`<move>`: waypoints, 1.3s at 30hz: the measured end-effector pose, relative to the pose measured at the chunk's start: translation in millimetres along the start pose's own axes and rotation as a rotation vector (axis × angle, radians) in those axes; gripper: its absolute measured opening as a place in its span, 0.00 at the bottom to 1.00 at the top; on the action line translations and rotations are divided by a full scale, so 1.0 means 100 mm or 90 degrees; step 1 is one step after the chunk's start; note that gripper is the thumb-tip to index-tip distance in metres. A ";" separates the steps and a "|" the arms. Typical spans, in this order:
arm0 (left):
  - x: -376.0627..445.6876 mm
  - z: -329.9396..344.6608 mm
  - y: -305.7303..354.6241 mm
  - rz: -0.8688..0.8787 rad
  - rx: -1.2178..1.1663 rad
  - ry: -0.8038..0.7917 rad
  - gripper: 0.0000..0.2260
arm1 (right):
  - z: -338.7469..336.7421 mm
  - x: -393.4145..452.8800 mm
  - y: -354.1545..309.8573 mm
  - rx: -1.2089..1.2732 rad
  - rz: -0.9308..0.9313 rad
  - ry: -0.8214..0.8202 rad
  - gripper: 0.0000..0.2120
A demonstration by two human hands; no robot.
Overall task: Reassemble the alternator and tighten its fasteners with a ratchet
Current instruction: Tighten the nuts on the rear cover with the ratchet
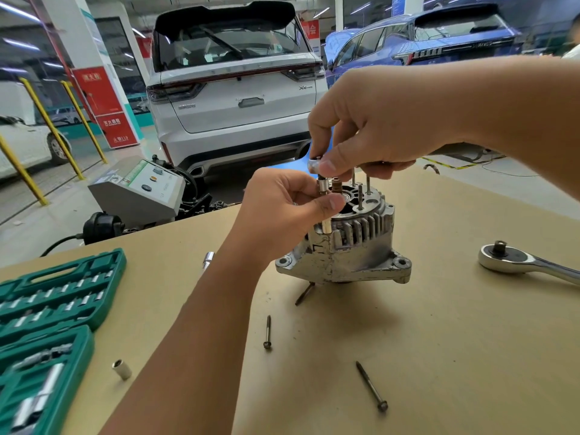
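Note:
The silver alternator (348, 246) stands on the tan table (439, 340) with several studs sticking up from its top. My left hand (282, 205) pinches a slim socket extension (322, 187) that stands upright over the alternator's left edge. My right hand (376, 120), above it, pinches a small silver piece (314, 164) on top of that extension. The ratchet (518, 262) lies on the table to the right, untouched. Two long bolts (372, 386) (267, 332) lie in front of the alternator, and a third (304, 294) pokes out from under it.
An open green socket case (47, 309) sits at the left edge. Loose sockets (121, 368) (208, 259) lie near it. A grey machine (141, 189) stands beyond the table's far edge, with a white car (235, 89) and a blue car (423, 42) behind.

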State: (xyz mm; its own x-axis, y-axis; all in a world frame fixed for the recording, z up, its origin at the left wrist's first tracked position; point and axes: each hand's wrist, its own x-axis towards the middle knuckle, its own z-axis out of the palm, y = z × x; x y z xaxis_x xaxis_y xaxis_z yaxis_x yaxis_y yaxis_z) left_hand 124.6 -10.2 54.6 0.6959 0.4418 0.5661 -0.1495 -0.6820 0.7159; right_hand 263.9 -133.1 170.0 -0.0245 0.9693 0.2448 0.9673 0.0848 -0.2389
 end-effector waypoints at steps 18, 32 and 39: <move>-0.01 -0.09 -0.02 0.009 -0.037 -0.074 0.05 | 0.06 -0.01 -0.02 -0.135 -0.132 0.016 0.05; 0.01 -0.04 -0.02 -0.005 -0.039 -0.046 0.02 | 0.07 -0.06 0.08 -0.031 0.045 -0.050 0.12; -0.02 -0.10 -0.03 0.028 -0.029 -0.074 0.05 | 0.07 0.05 -0.02 -0.259 -0.036 -0.083 0.14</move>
State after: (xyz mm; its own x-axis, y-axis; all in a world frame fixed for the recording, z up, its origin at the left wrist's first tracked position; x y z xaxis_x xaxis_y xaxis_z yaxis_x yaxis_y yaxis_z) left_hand 116.5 -3.0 55.8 0.7643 0.3401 0.5479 -0.2114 -0.6706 0.7111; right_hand 260.0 -127.0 165.1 -0.0866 0.9890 0.1198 0.9835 0.0657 0.1686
